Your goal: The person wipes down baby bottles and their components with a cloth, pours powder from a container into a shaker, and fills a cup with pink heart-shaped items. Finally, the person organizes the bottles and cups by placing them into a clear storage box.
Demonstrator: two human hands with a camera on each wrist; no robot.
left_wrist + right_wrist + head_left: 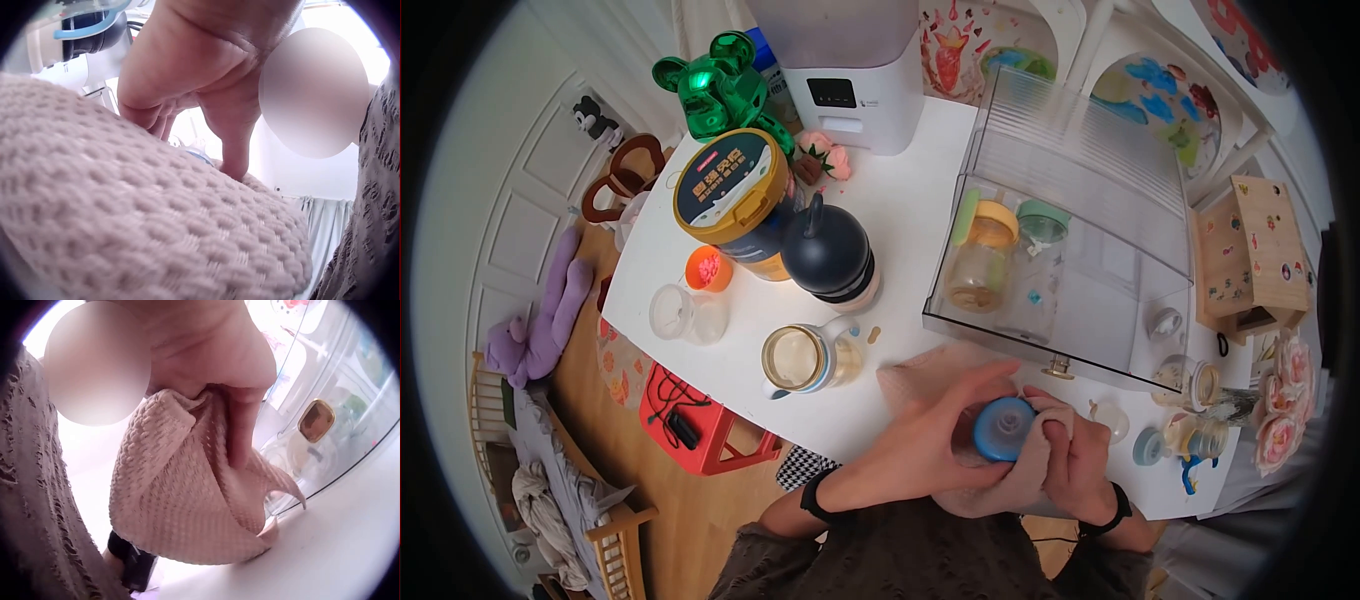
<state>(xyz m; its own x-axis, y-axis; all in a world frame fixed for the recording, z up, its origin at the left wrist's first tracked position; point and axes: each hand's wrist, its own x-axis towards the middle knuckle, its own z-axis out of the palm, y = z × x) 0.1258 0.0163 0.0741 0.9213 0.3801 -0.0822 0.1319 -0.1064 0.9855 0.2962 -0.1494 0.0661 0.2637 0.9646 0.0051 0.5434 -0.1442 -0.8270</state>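
Note:
A baby bottle (pixel 1003 428) with a blue collar and clear nipple stands at the front edge of the table, nipple toward the head camera. My left hand (pixel 935 425) curves around it from the left, thumb and fingers at the collar. A pinkish waffle-weave cloth (pixel 181 481) wraps the bottle and hides its body. My right hand (pixel 1080 462) grips the cloth on the bottle's right side, fingers sunk into its folds in the right wrist view. In the left wrist view the cloth (pixel 150 206) fills the front, below my left hand (pixel 200 69).
A clear storage case (pixel 1100 250) holding bottles stands just beyond my hands. To the left are a glass mug (pixel 800 358), a dark round-lidded bottle (pixel 828 255) and a large tub (pixel 735 195). Small jars and bottle parts (pixel 1190 435) lie at the right.

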